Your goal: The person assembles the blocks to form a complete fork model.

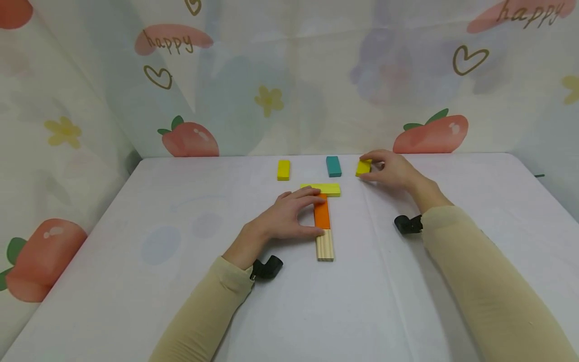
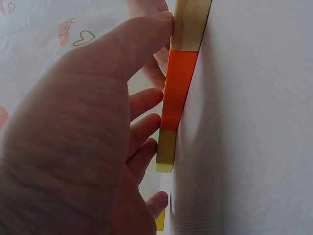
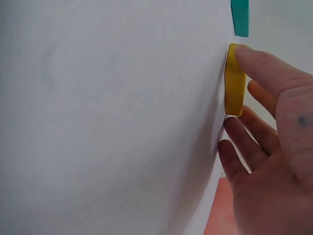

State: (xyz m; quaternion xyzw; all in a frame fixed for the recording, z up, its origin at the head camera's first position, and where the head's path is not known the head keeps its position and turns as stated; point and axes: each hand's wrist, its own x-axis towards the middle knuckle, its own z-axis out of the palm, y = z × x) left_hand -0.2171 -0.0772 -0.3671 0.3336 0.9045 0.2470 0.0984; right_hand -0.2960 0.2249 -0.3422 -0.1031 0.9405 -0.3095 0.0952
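Thumb and fingertips of my right hand (image 1: 392, 170) pinch a yellow block (image 1: 363, 168) by its ends, low at the table's far side. My left hand (image 1: 286, 217) spans a row of flat blocks from the left, fingers spread. Its thumb touches a plain wooden block (image 1: 324, 249) near where that meets an orange block (image 1: 322, 217). Left fingertips rest by the orange block's far end and a pale yellow-green block (image 1: 333, 189), which lies crosswise there and forms a T. In the left wrist view the orange block (image 2: 178, 90) sits flush between its neighbours.
Behind the T, a second yellow block (image 1: 283, 170) and a teal block (image 1: 333, 166) lie near the back edge. The white-covered table (image 1: 344, 311) meets a printed cloth backdrop (image 1: 307, 75). Each wrist carries a small black camera.
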